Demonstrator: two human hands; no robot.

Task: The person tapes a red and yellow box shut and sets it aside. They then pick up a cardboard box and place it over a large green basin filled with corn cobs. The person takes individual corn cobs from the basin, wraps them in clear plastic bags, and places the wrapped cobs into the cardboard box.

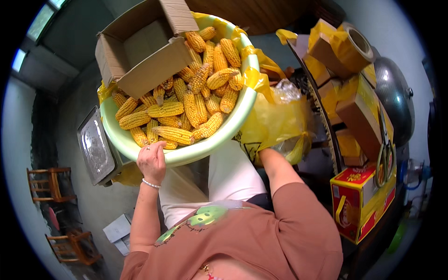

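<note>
My left hand [151, 161] grips the near left rim of a pale green plastic basin [199, 156], a beaded bracelet on its wrist. Dried yellow corn cobs [190, 105] are heaped in the basin. An open cardboard box [157, 71] lies tilted over the cobs at the back left. Yellow plastic [253, 78] is caught around parts of the rim. To the right of my knees hangs a yellow plastic bag [280, 117], partly see-through. My right forearm reaches down behind or into this bag, which hides my right hand.
On the right stand taped cardboard boxes [360, 112], a tape roll [360, 42], scissors [385, 157] and a red and yellow carton [362, 203]. A metal-topped scale [96, 145] is left of the basin. Wooden chairs [56, 183] and flattened cardboard [117, 229] are farther left.
</note>
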